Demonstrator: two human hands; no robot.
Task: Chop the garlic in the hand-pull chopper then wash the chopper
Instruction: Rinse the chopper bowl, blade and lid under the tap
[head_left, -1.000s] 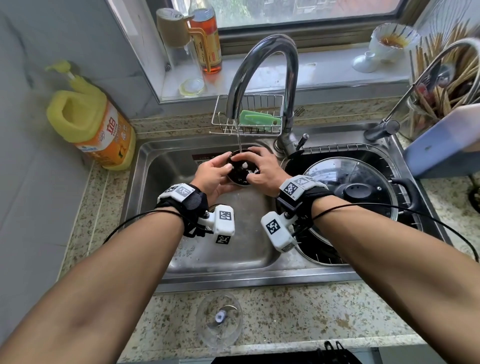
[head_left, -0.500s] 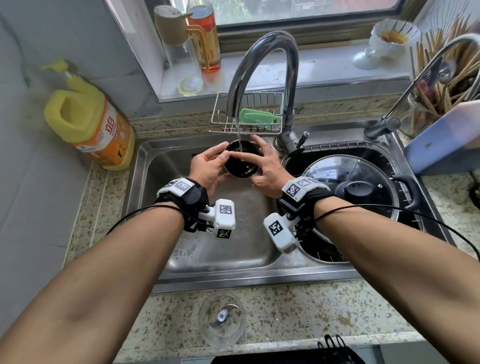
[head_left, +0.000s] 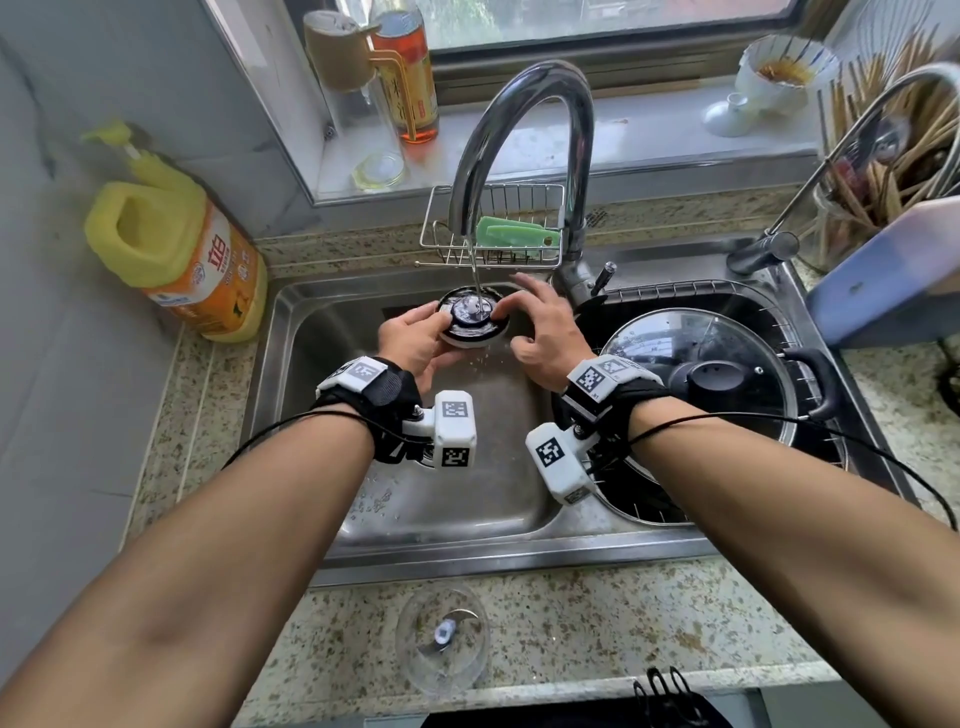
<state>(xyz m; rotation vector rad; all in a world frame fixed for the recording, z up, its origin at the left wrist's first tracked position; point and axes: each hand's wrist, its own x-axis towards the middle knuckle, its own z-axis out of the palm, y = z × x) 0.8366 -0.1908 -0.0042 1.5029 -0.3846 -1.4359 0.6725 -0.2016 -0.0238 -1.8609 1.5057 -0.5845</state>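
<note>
Chopper lid (head_left: 464, 332) in left hand (head_left: 410, 340); under water from tap (head_left: 524, 130)

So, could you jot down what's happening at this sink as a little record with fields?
activity: rinsing the chopper lid under the tap
left hand: grips the lid's rim
right hand: fingertips touch the lid's top
water: running onto the lid, over the sink
chopper bowl: on the counter, blade inside, untouched

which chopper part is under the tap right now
The black lid, held by the left hand in the stream; the clear bowl with the blade sits on the counter.
</note>
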